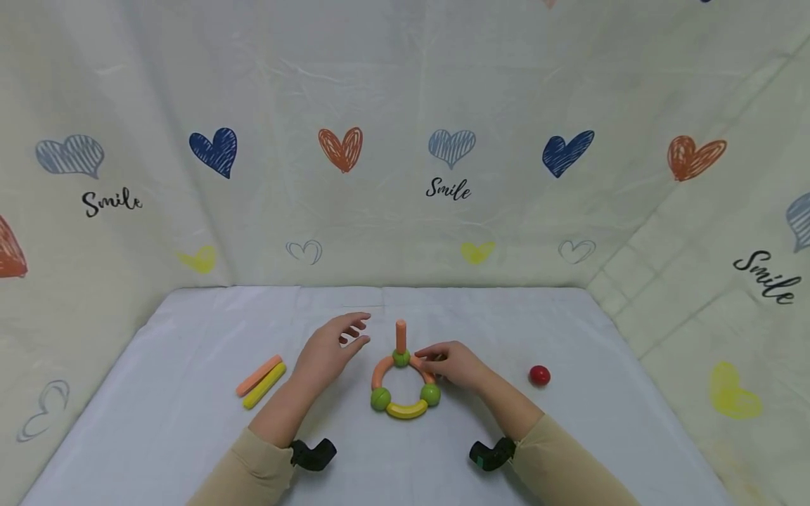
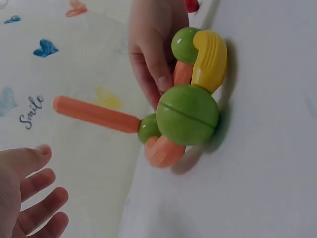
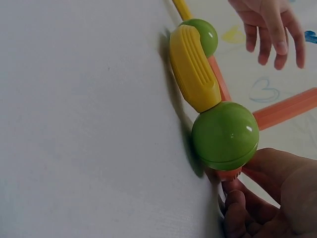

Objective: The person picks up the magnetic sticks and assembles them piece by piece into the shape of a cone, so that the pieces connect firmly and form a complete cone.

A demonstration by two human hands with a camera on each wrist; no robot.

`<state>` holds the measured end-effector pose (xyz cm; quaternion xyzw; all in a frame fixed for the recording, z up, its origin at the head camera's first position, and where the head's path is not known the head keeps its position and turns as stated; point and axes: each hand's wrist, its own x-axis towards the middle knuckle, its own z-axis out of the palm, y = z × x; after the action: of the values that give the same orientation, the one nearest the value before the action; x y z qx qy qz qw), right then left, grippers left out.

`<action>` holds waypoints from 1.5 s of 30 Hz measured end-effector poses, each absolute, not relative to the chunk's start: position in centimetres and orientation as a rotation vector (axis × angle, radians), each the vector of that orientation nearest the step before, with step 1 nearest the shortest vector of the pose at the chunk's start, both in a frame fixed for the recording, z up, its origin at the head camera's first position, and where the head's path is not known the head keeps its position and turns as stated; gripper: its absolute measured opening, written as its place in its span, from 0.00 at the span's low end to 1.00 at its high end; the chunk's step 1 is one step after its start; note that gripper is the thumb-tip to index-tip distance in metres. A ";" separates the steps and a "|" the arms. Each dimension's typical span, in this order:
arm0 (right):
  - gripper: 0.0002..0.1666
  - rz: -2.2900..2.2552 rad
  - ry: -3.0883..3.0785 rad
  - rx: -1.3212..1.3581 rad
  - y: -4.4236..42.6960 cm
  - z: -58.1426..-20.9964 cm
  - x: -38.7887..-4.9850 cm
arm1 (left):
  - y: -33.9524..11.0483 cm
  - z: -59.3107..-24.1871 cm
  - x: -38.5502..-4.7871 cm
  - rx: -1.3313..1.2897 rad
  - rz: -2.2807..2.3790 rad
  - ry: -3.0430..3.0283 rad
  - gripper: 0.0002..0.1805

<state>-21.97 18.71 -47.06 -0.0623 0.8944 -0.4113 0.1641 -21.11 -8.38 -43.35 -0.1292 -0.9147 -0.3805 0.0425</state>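
At the centre of the white-covered table (image 1: 436,450): one ring (image 1: 408,410), lying on the cloth, made of two orange curved pieces, one yellow curved piece and three green balls
Rear green ball (image 1: 401,358): carries one orange stick (image 1: 401,336), standing roughly upright
Right hand (image 1: 457,365): thumb and fingers grasping the right orange curved piece (image 1: 429,377), just beside the right green ball (image 1: 430,394)
Left hand (image 1: 329,348): released, holding nothing, fingers loosely spread, left of the upright stick and apart from it
Handling, by judgement: the step looks like steadying the ring at its joints; best done with a light, low pinch, the ring kept flat, and any push sent straight along a joint; a sideways knock could tip the stick or work a piece loose; the left hand would serve well bracing the rear ball
Obstructions: right fingers cover part of the curved piece they hold; left forearm lies between the ring and the loose sticks
Left of that forearm: one loose orange stick (image 1: 258,375) and one yellow stick (image 1: 264,386), side by side
Right of the right forearm: one red ball (image 1: 540,375), well apart from the ring
Behind: one pale backdrop (image 1: 386,218) printed with hearts
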 end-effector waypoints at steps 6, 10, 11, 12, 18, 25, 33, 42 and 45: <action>0.15 -1.176 2.552 -0.174 18.8 -46.9 -21.8 | -11.9 -42.5 -20.4 -0.343 -1.071 -2.848 0.23; 0.16 -1.172 2.559 -0.177 18.9 -47.0 -21.7 | -14.9 -42.6 -19.7 -0.319 -1.063 -2.864 0.23; 0.16 -1.173 2.557 -0.173 18.9 -47.0 -21.7 | -15.7 -42.7 -19.5 -0.308 -1.065 -2.873 0.23; 0.16 -1.174 2.557 -0.170 18.9 -47.0 -21.7 | -16.5 -42.8 -19.3 -0.286 -1.062 -2.882 0.23; 0.15 -1.174 2.554 -0.167 18.9 -47.1 -21.7 | -20.7 -43.4 -18.2 -0.154 -0.962 -2.979 0.25; 0.16 -1.180 2.554 -0.194 18.9 -47.1 -21.8 | -23.6 -43.6 -17.1 -0.101 -0.879 -3.024 0.24; 0.16 -1.181 2.549 -0.183 19.0 -47.2 -21.9 | -24.5 -43.9 -17.3 -0.083 -0.812 -3.108 0.23; 0.17 -1.201 2.539 -0.194 19.0 -47.2 -21.8 | -24.9 -44.7 -18.7 -0.054 -0.708 -3.253 0.25; 0.16 -1.208 2.537 -0.188 19.0 -47.0 -21.7 | -24.8 -44.9 -19.1 -0.056 -0.700 -3.278 0.25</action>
<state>-21.70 18.96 -46.99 -0.0658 0.8889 -0.4232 0.1623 -19.07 -24.80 -44.94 -0.0166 -0.9724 -0.2076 -0.1050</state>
